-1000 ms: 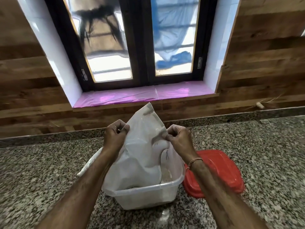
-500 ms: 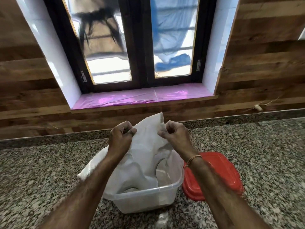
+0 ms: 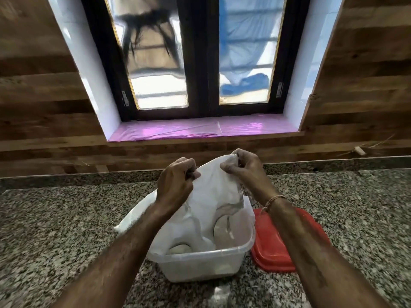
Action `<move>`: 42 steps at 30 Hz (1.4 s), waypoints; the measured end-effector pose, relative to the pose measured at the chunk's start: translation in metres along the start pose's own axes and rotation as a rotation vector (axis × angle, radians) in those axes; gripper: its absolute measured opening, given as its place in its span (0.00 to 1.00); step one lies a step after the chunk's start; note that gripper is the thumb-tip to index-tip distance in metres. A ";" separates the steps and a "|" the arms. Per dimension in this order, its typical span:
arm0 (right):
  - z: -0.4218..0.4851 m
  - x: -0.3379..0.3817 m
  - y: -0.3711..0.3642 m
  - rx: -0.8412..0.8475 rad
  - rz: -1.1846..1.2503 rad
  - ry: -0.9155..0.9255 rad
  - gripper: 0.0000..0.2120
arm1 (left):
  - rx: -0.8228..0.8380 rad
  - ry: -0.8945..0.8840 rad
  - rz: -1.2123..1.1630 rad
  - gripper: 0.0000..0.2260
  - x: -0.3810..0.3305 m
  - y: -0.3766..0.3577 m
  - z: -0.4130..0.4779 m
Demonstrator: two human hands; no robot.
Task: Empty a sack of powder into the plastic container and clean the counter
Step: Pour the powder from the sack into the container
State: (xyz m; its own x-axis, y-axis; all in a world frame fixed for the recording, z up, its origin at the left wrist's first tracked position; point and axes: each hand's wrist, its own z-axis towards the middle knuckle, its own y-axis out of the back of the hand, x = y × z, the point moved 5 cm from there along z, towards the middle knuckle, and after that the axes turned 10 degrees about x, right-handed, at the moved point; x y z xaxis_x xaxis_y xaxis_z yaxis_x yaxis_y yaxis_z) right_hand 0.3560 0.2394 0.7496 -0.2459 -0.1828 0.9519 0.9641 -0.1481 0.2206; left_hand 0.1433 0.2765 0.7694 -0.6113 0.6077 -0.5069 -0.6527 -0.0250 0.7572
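- The sack (image 3: 209, 203) drapes into the plastic container (image 3: 200, 265), hiding most of the powder.
- The right forearm covers part of the red lid (image 3: 273, 250).
- Both elbows are cut off at the bottom edge.

Limp white sack (image 3: 213, 196) droops upside-down into the clear plastic container (image 3: 200, 265).

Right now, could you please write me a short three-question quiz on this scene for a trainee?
1. True or false: both hands pinch the white sack.
2. Where does the red lid lie? A) on the container B) on the counter beside the container C) on the windowsill
3. Fill in: the sack's lower end hangs inside the clear plastic ____.

Key: 1 true, the left hand and right hand grip its top; 2 B; 3 container.
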 end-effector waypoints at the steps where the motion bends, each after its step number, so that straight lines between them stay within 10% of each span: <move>1: 0.002 0.003 0.001 -0.020 -0.096 0.010 0.12 | -0.004 -0.019 0.034 0.15 -0.003 0.001 0.000; 15: -0.008 0.025 -0.013 0.102 -0.887 0.118 0.17 | 0.218 -0.151 0.261 0.11 -0.024 -0.008 0.012; 24: -0.023 -0.026 0.010 0.110 -0.189 -0.159 0.12 | 0.299 0.150 0.217 0.08 0.036 0.021 -0.011; 27: -0.017 -0.014 0.006 0.033 -0.542 -0.103 0.04 | 0.229 0.115 0.302 0.05 0.025 0.022 -0.010; 30: -0.010 0.016 -0.025 0.165 -0.834 -0.011 0.24 | 0.163 0.006 0.365 0.07 0.002 0.022 -0.001; 36: 0.002 0.017 -0.041 0.097 -0.812 -0.023 0.11 | 0.237 0.120 0.384 0.15 0.006 0.049 0.015; 42: 0.008 -0.013 -0.018 0.168 -0.479 -0.125 0.09 | 0.286 0.260 -0.325 0.12 0.067 0.061 -0.009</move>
State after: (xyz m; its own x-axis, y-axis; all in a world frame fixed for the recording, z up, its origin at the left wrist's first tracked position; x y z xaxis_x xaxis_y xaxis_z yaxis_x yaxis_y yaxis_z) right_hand 0.3426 0.2524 0.7352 -0.6593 -0.0138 0.7517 0.7518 -0.0271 0.6589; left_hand 0.0581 0.3091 0.7782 -0.5120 0.3297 -0.7932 -0.7010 0.3733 0.6077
